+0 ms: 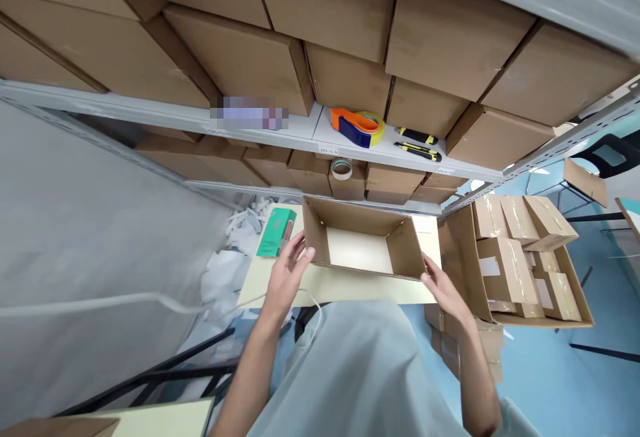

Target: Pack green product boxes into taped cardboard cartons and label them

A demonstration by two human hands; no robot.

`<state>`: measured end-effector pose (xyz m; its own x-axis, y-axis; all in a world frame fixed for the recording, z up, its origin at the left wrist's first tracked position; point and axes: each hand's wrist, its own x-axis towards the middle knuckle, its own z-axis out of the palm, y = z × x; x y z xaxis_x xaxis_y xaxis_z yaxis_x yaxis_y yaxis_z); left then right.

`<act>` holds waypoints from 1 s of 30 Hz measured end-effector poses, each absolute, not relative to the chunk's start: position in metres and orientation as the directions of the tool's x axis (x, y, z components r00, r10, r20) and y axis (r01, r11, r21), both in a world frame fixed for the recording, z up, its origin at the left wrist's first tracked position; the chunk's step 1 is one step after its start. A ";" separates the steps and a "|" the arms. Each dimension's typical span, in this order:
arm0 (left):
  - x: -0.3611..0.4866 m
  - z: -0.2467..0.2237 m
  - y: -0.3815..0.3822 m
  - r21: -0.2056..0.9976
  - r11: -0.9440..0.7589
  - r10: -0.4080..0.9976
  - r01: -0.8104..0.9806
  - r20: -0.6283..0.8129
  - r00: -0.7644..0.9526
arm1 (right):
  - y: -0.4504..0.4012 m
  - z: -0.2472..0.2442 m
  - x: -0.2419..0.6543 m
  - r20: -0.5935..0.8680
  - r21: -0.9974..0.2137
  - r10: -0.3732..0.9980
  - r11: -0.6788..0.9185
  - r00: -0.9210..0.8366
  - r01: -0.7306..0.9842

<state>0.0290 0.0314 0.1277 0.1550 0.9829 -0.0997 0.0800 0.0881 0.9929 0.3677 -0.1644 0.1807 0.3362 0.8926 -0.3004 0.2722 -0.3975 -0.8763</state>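
An open cardboard box point(364, 219) with a pale inside bottom sits over the cream table top point(280, 284). At its left end my left hand point(290, 269) grips the wall, thumb near the front corner. My right hand point(445, 289) holds the opposite end, its thumb and fingers on either side of the cardboard edge. Just left of the box lies a green box point(277, 232) with a picture on it, close to my left fingertips.
A shelf point(305, 127) across the front holds a tape dispenser point(357, 127), cutters point(419, 152) and brown boxes. A tape roll point(341, 169) is below. A large carton point(465, 257) of taped boxes stands right. A white cable point(165, 299) runs left; white scraps point(225, 274) lie beside the table.
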 end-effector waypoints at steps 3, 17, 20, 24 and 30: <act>0.031 0.139 0.026 0.981 0.162 0.968 0.102 -0.178 0.175 | -0.147 0.203 0.364 -0.310 -0.770 0.825 -0.509 0.473 0.384; 0.004 0.166 0.005 0.820 -0.134 0.960 0.556 -0.030 0.277 | -0.110 0.215 0.317 -0.055 -0.374 0.831 -0.531 0.553 0.760; 0.013 0.179 -0.005 0.721 -0.278 0.909 0.634 -0.016 0.417 | -0.109 0.215 0.311 -0.064 -0.310 0.871 -0.481 0.487 0.820; 0.024 0.188 -0.005 0.634 -0.315 0.874 0.707 -0.097 0.476 | -0.104 0.218 0.308 -0.118 -0.257 0.898 -0.439 0.423 0.861; 0.034 0.187 0.013 0.514 -0.282 0.866 0.810 -0.226 0.445 | -0.084 0.217 0.301 -0.300 -0.400 0.889 -0.445 0.345 0.801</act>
<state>0.0344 0.0127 0.1869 0.4453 0.8665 -0.2257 0.8099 -0.2823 0.5142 0.3012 -0.0836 0.2174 0.3446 0.8894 -0.3004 0.8009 -0.4455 -0.4002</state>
